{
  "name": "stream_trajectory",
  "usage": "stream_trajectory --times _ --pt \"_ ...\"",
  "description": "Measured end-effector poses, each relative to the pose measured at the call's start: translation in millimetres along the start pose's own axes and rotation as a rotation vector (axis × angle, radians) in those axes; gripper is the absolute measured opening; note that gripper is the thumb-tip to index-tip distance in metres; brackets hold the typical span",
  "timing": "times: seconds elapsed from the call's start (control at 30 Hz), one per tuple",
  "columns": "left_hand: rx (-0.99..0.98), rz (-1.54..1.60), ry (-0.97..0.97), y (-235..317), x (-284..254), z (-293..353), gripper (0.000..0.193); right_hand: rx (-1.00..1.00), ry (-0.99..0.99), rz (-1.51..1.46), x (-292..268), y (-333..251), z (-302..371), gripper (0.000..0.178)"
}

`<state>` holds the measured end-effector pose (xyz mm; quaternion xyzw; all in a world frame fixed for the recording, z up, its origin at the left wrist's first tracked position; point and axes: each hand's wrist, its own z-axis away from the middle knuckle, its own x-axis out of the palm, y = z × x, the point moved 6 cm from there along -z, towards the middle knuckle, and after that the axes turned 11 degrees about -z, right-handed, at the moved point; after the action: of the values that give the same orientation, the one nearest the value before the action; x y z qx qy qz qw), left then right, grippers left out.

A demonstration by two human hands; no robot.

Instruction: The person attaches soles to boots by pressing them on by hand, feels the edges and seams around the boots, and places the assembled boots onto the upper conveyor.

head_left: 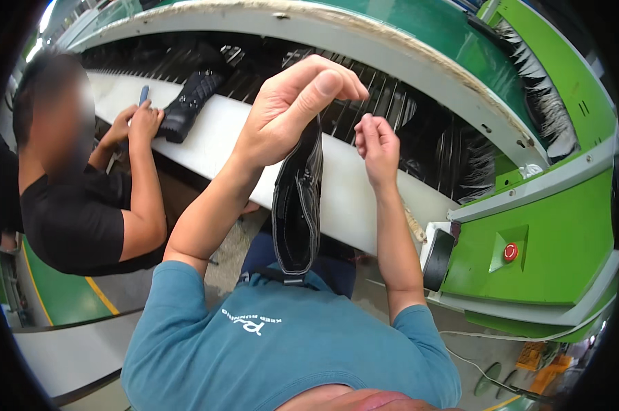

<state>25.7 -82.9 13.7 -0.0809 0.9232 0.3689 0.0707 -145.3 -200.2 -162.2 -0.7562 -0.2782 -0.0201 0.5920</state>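
A tall black boot (298, 219) stands in front of me, its open shaft top toward my body; the strap at its rim rests close to my waist. My left hand (292, 106) is raised over the far end of the boot, its fingers curled and the thumb lying along them. To its right, my right hand (379, 147) is lifted above the white ledge (350, 198) with thumb and fingertips pinched together. A gap separates the two hands. Whatever either hand may hold is too thin or too hidden to make out. The lower part of the boot lies behind my left hand.
At left, a co-worker (76, 226) holds a blue-handled tool (144, 94) beside another black boot (186, 109). Beyond the ledge run dark rollers (350, 123) under a raised beam (391, 44). A green machine (549, 233) with a red button (510, 252) stands right.
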Motion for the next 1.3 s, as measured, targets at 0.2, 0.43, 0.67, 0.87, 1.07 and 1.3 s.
stream_trajectory --times 0.2,0.43,0.67,0.87,1.07,1.3 --pt "0.126 0.196 0.089 -8.1 0.9 23.0 0.058 0.059 -0.378 0.189 76.8 -77.5 62.8 0.048" --pt "0.131 -0.191 0.251 -1.6 11.1 23.6 0.044 -0.159 -0.359 0.285 112.7 -127.0 86.8 0.033" --pt "0.145 -0.116 0.298 -6.7 12.2 27.0 0.044 0.045 -0.282 -0.031 114.2 -120.6 97.5 0.026" --pt "0.131 -0.058 0.340 -6.1 8.5 29.3 0.047 0.112 -0.227 -0.109 117.4 -103.1 98.2 0.025" --pt "0.111 -0.001 0.358 -6.3 3.2 30.8 0.049 0.371 -0.165 -0.258 104.9 -66.8 106.8 0.025" --pt "0.090 0.042 0.348 -3.8 11.4 21.6 0.052 0.452 -0.081 -0.211 77.2 -26.0 119.9 0.028"
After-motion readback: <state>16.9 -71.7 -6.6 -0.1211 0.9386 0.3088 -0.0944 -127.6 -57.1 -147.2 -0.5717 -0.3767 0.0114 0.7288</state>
